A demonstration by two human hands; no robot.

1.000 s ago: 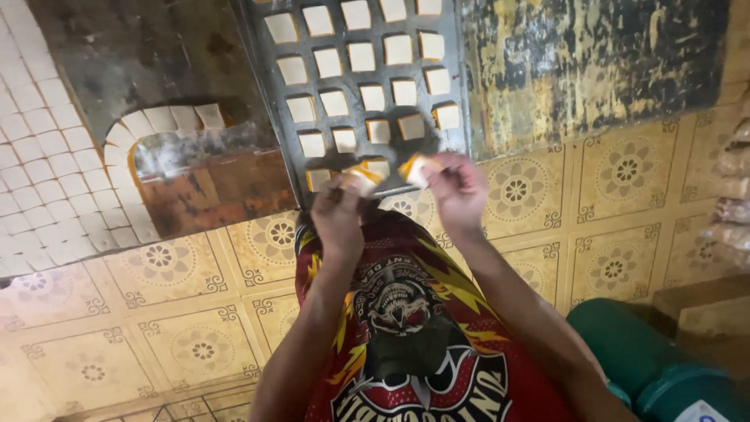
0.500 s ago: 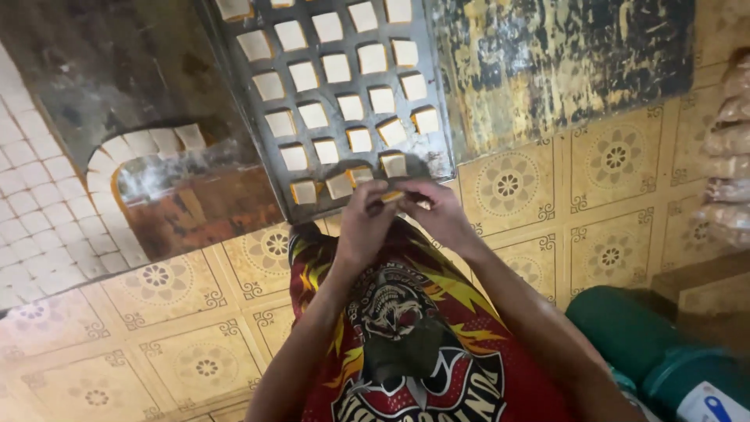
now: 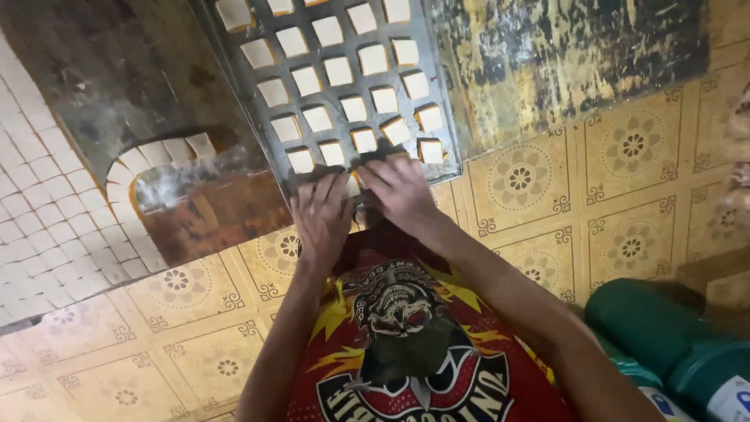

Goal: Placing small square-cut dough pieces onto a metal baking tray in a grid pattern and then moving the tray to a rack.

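Both hands, left [image 3: 320, 215] and right [image 3: 400, 187], have dropped onto the tray's [image 3: 258, 98] near edge, grip clenched on it.

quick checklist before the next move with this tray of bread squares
1. Left hand on the near edge of the tray: ok.
2. Right hand on the same edge: ok.
3. Bread squares lying in rows, none stacked: ok.
4. Squares near the right rim, such as the corner piece, inside the tray: ok.
5. Grip firm under the fingers: cannot tell, fingertips hidden.
6. Green container apart from the tray: ok.
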